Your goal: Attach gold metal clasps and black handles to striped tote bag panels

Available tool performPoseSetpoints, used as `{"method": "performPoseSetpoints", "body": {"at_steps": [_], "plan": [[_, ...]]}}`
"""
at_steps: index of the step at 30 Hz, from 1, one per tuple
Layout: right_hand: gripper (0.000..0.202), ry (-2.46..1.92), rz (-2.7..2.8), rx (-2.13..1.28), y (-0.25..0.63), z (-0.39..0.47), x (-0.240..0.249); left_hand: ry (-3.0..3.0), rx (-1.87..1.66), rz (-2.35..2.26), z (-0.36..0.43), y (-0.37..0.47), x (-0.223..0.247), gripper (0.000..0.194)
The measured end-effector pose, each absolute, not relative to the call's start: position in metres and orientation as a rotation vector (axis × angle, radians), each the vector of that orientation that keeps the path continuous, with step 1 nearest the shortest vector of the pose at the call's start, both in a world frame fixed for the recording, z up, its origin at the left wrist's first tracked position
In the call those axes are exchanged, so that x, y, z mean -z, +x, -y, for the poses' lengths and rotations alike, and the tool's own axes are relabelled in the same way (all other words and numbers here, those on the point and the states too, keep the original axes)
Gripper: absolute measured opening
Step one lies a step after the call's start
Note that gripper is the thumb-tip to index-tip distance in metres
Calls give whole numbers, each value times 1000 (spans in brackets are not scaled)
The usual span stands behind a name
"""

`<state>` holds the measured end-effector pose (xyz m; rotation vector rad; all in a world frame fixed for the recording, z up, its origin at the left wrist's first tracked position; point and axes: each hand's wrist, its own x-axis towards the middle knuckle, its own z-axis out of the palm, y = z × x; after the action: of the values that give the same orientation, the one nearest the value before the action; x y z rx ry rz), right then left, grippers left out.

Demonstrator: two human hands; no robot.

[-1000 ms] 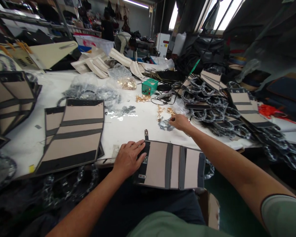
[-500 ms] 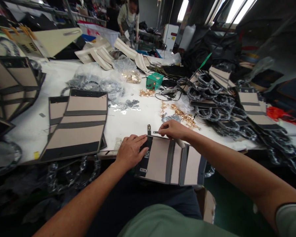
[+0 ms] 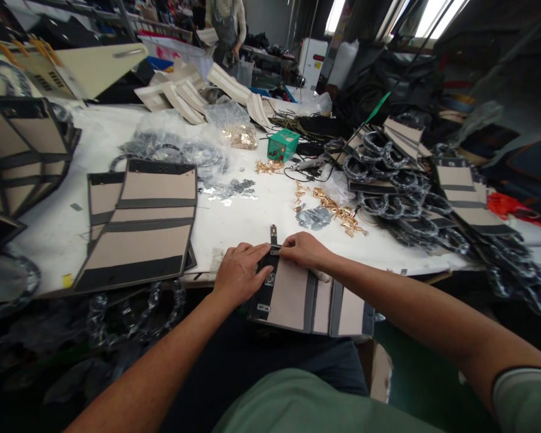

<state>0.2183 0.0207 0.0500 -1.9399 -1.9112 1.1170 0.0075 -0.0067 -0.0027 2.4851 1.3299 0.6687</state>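
Observation:
A bag panel point(image 3: 290, 294) with beige boards and black edging lies in front of me, partly over the table's front edge. My left hand point(image 3: 240, 272) rests on its black end strip, thumb and fingers spread. My right hand point(image 3: 303, 249) is closed in a pinch on a small metal plate point(image 3: 275, 249) at the upper corner of that strip, beside the left fingertips. A pale, rod-like object point(image 3: 321, 276) shows below my right hand; its kind is unclear. A narrow black tab with metal fittings point(image 3: 273, 232) sticks out beyond the panel. Another metal plate point(image 3: 264, 307) sits lower on the strip.
Grey metal plates point(image 3: 314, 218) and gold fittings point(image 3: 342, 218) lie beyond my right hand. A green box point(image 3: 283, 145) with cords stands farther back. Beige-and-black panels point(image 3: 155, 225) lie left; plastic-wrapped handles point(image 3: 388, 180) are piled right. A person point(image 3: 226, 30) stands behind the table.
My right hand has moved left and slightly down, bringing the small metal plate from above the table onto the panel's black strip. My left hand stays in place. The person behind has shifted left.

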Motion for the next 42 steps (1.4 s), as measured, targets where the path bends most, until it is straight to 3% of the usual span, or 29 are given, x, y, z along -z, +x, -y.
{"method": "performPoseSetpoints", "body": {"at_steps": [10,14,19,23,28,32,36,42], "plan": [[14,-1995,1901,-1192,213,-23,-53,2454,-682,-1331,7,9,0,44],[16,-1956,2070,-1021,214,-20,-56,2428,-723,-1373,6,14,-2,29],[15,-1847,2124,-792,216,-14,-42,2371,-764,-1476,3,24,0,26],[9,-1741,2148,-794,220,-11,-36,2322,-794,-1520,1,29,1,21],[25,-1655,1796,-1025,226,-10,-61,2321,-772,-1481,-5,32,-1,18],[38,-1325,1328,-938,218,-8,-77,2343,-680,-1419,-19,29,-4,16],[39,-1170,1203,-783,203,-1,-63,2287,-624,-1385,-31,27,-5,12],[47,-1027,979,-906,195,0,-43,2280,-596,-1367,-35,26,-5,14]]}}
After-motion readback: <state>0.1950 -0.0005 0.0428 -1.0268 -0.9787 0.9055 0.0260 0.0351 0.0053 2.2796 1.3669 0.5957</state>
